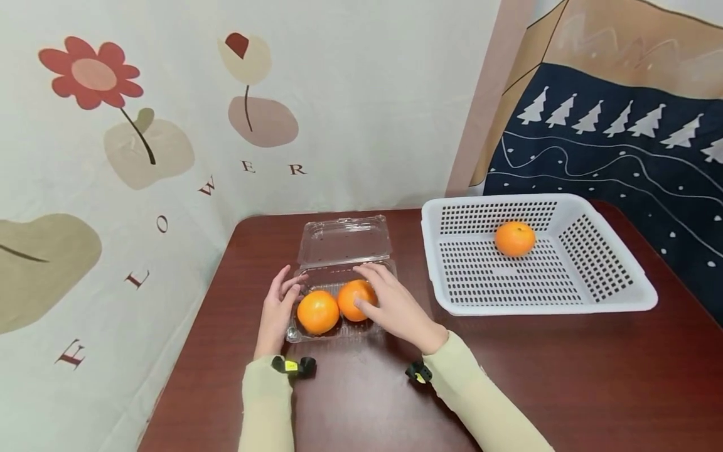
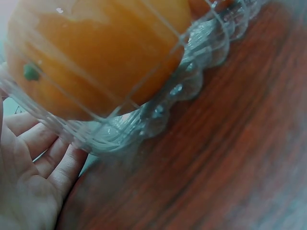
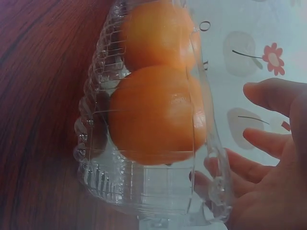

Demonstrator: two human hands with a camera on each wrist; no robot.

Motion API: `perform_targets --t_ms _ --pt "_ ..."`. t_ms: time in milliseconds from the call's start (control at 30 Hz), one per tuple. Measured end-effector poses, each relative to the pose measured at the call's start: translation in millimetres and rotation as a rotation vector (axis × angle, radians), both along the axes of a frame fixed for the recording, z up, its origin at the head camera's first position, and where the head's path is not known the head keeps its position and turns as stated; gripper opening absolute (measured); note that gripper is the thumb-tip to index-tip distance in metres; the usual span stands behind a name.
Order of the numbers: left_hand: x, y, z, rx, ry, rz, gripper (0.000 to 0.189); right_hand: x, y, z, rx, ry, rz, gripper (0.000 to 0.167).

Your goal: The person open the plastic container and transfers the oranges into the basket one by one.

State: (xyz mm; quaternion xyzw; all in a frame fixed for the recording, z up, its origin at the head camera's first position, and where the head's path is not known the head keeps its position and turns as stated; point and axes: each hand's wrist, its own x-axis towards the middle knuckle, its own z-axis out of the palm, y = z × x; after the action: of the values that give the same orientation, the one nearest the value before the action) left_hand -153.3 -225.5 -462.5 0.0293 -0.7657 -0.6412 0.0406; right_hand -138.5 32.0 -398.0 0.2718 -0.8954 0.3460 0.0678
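A clear plastic clamshell box (image 1: 333,337) lies on the table with its lid (image 1: 346,242) folded back. Two oranges sit side by side in its base, a left one (image 1: 318,312) and a right one (image 1: 357,300). My left hand (image 1: 275,317) is at the box's left side, fingers loosely extended along the wall; the left wrist view shows the left orange's green stem spot (image 2: 31,72) through the plastic. Over the right end reaches my right hand (image 1: 398,309), its thumb overlapping the right orange in the head view. From the right wrist, its fingers (image 3: 259,143) appear spread beside the box.
To the right stands a white perforated basket (image 1: 542,309) holding one orange (image 1: 514,239). Both rest on a dark red-brown table (image 1: 361,402). A printed cloth (image 1: 361,125) hangs behind the table and along its left side.
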Motion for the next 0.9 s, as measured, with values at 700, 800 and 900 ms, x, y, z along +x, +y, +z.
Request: perform_targets --t_ms 700,800,900 --pt "-0.6 -0.4 0.5 0.011 0.011 -0.001 0.053 -3.2 -4.0 -12.9 -0.004 -0.001 0.029 0.045" --pt "0.3 0.6 0.2 0.015 0.005 -0.006 0.053 -2.3 -3.4 -14.5 0.014 -0.005 0.031 0.046" --pt "-0.4 1.6 0.9 0.013 0.002 -0.008 0.052 -2.0 -2.5 -15.5 0.029 -0.002 0.034 0.049"
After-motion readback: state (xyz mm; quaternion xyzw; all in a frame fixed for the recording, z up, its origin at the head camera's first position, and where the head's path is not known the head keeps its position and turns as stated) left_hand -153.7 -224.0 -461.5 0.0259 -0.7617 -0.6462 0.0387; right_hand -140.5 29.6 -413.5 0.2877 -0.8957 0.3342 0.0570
